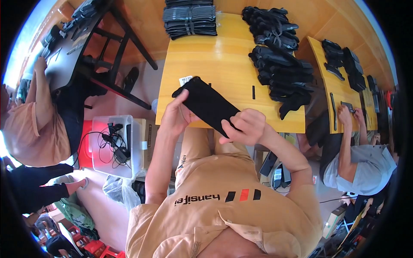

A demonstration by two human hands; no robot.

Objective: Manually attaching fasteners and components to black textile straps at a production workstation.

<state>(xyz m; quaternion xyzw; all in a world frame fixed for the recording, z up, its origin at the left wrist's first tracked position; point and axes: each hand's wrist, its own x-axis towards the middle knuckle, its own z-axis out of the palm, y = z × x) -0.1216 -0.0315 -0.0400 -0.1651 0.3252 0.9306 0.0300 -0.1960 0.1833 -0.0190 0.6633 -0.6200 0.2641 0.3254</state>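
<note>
A flat black sock [209, 102] is stretched slantwise between my two hands, over the near edge of the yellow table. My left hand [177, 112] grips its upper left end, thumb on top. The lower right end is in my right hand [247, 125], whose fingers curl over the fabric. A white printed label [186, 80] shows beside the upper left end; whether it is attached to the sock I cannot tell. To the right on the table lies a long pile of black socks [282, 71], some tied in bundles.
Flat black packs [189, 20] are stacked at the table's [230, 56] far left. A small black strip [253, 92] lies near the pile. Left of my legs stands a clear bin [100, 150] of cables. Co-workers sit at a dark table [69, 62] and another yellow table [340, 107].
</note>
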